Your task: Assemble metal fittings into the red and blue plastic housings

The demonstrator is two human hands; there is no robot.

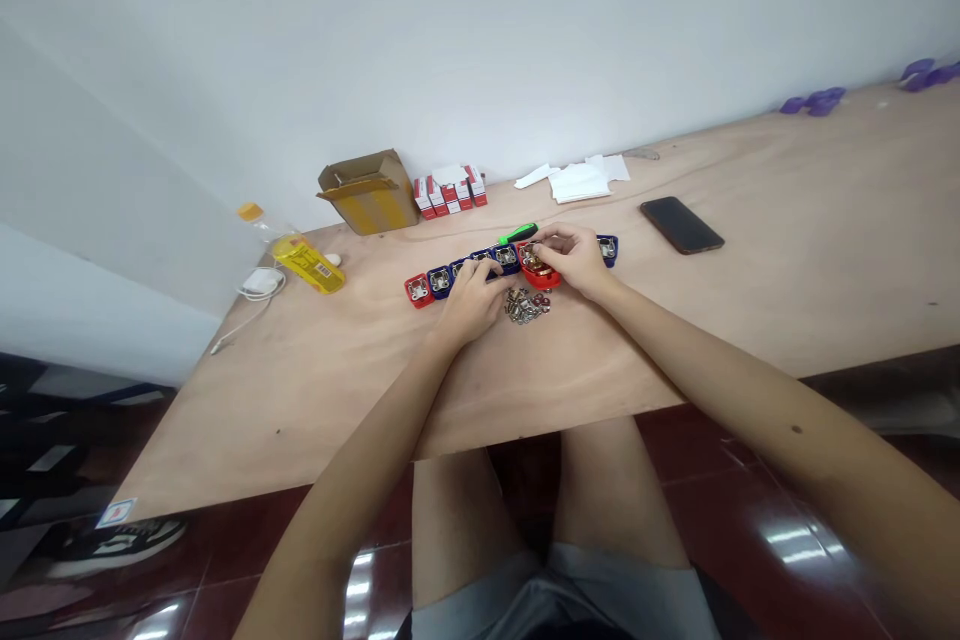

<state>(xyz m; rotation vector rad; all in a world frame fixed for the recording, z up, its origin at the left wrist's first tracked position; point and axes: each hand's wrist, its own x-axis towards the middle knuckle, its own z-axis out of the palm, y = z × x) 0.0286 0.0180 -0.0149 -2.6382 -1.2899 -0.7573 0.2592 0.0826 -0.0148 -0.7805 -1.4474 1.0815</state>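
Observation:
A row of small plastic housings with metal fittings lies across the plywood table [637, 340], coloured red and dark blue. My left hand [469, 295] rests its fingers on a blue housing [505, 258] in the row. My right hand [570, 258] pinches at a red housing [538, 267] holding a brass-coloured part, and my fingers partly hide it. Below both hands lies a small heap of screws and nuts [525, 305]. A green-handled screwdriver [519, 234] lies just behind the row.
A black smartphone [681, 225] lies to the right of the row. Along the back wall stand a cardboard box [369, 192], several red-and-white small boxes [448, 191] and white papers [577, 182]. A plastic bottle [300, 263] and a white charger [261, 282] lie at the left.

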